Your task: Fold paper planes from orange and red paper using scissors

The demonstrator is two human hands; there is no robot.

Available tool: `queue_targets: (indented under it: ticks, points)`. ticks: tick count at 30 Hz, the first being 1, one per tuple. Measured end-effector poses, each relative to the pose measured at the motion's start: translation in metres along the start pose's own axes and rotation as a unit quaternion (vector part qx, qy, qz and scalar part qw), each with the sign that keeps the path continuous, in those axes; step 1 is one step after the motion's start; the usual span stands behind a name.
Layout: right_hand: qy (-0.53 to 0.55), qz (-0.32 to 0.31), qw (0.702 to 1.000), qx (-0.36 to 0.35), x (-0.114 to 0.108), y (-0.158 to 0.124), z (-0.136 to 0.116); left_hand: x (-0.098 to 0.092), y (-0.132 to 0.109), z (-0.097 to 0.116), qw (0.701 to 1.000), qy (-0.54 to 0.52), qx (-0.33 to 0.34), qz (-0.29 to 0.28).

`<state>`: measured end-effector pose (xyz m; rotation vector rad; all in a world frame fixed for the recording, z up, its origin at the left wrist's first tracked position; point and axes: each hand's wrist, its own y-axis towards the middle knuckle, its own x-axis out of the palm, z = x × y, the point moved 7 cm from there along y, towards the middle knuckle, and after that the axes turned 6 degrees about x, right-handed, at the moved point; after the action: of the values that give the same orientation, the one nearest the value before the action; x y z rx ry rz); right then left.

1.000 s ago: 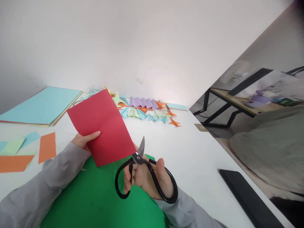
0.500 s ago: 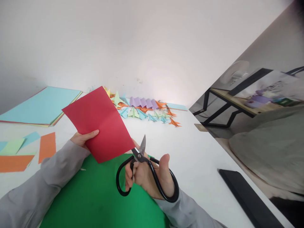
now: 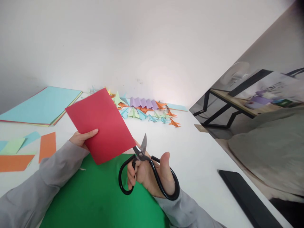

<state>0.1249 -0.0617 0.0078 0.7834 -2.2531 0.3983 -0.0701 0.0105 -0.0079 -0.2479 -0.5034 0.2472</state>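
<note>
My left hand pinches a red sheet of paper near its left edge, thumb on top and the other fingers mostly hidden behind it. The sheet is tilted above a green mat. In my right hand are black-handled scissors, with fingers through the left loop and the thumb through the right one. Their blades are apart and point up and away from me. One blade meets the right corner of the red sheet, partly hidden there; whether it cuts into the paper I cannot tell.
Folded paper pieces in several colours lie along the wall. A stack of coloured sheets is at the back left, with orange strips in front. On the right lies a black flat object along the white table's edge.
The red sheet has turned slightly, its top corner shifting right and down. My right hand and the scissors have moved a little to the right. Both grips look the same.
</note>
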Motion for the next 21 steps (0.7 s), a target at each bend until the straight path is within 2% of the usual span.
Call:
queue_targets:
  ticks: [4, 6, 12, 16, 21]
  points:
    - [0.018, 0.018, 0.999, -0.022, -0.005, 0.002, -0.004, 0.013, -0.011, -0.003, 0.997, 0.011, -0.042, -0.066]
    - [0.034, 0.037, 0.999, -0.018, -0.009, 0.004, -0.002, 0.017, -0.015, -0.010, 0.995, 0.001, -0.067, -0.071]
    - [0.067, 0.060, 0.996, 0.015, -0.012, 0.006, 0.006, 0.008, -0.019, -0.038, 0.981, 0.021, -0.194, 0.011]
    - [0.058, 0.062, 0.996, 0.018, -0.014, 0.005, 0.007, 0.005, -0.019, -0.037, 0.977, 0.013, -0.210, 0.033]
    - [0.038, 0.062, 0.997, 0.015, -0.018, 0.007, 0.010, 0.007, -0.019, -0.035, 0.977, 0.012, -0.209, 0.033]
